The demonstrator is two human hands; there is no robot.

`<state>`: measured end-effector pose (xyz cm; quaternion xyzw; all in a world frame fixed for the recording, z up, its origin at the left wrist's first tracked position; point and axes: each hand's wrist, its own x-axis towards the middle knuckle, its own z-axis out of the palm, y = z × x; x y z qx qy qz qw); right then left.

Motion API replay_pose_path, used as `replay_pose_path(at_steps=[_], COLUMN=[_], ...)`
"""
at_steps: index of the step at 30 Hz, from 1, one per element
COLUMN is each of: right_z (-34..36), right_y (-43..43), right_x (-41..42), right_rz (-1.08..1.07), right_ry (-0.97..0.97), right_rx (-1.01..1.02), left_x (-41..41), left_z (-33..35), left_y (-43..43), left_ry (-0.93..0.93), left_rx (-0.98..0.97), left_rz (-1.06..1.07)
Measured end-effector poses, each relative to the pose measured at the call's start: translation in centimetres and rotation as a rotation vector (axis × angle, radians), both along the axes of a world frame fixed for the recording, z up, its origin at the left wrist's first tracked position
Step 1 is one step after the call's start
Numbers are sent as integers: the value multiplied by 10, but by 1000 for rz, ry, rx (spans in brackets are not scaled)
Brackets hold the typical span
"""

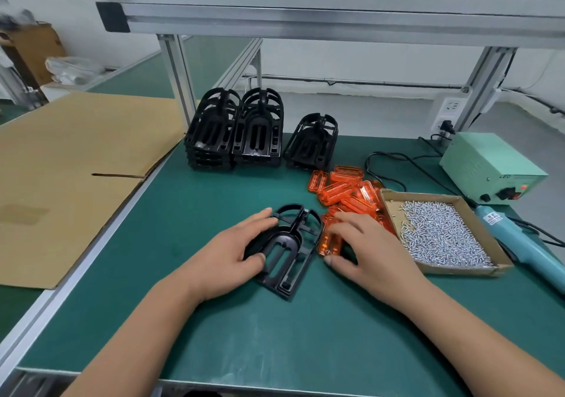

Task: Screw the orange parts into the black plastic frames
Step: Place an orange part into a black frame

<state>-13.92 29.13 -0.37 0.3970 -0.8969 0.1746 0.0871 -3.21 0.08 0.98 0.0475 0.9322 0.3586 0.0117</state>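
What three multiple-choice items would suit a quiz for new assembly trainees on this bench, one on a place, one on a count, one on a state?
1. Where is the box of screws? A. on the cardboard B. on the top shelf C. right of the orange parts
2. How many stacks of black frames stand at the back? A. one B. three C. five
3. The electric screwdriver is: A. lying on the mat B. held C. hanging overhead
Answers: C, it sits at the orange pile's right side; B, three stacks show; A, it lies beside the box, while the left hand holds a lone frame and the right hand pinches an orange part.
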Motion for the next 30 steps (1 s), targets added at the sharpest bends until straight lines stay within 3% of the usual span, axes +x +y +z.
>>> replay_pose_path(at_steps=[9,19,30], right_z=[6,-5,-3], right_y=[-2,-6,-12], right_x=[16,18,30], right_rz=[6,198,188], right_ry=[-222,-143,-20], right_rx=[-282,-168,-104], left_x=[-2,-5,-4], left_z=[-7,-7,-5], left_y=[-10,6,23], left_ry=[69,108,108], left_rx=[-42,20,9], left_rz=[54,-32,-145])
